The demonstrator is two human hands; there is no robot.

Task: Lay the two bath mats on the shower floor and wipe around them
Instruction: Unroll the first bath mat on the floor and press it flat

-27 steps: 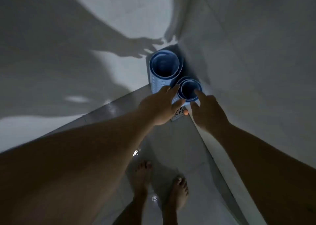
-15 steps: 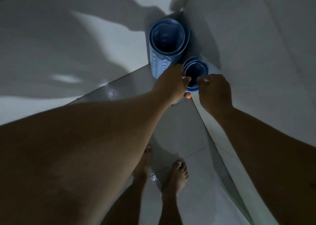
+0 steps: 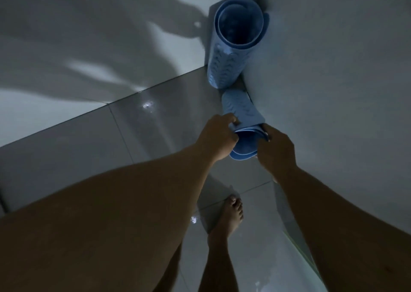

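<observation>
Two rolled blue bath mats are in the shower corner. The larger roll (image 3: 231, 51) stands upright against the two walls, its open end facing up. The smaller roll (image 3: 242, 114) is tilted toward me, its lower end near the wall base. My left hand (image 3: 216, 136) grips the left rim of the smaller roll's open end. My right hand (image 3: 275, 149) grips its right rim. Both hands hold the same roll above the grey floor tiles (image 3: 155, 140).
White tiled walls (image 3: 333, 91) meet at the corner behind the rolls. The glossy floor shows wet glints. My bare foot (image 3: 229, 216) stands on the floor below the hands. Dim light casts arm shadows on the left wall.
Both hands closed on the smaller roll's rim and pulled its top away from the corner toward me, tipping it. The larger roll stayed upright.
</observation>
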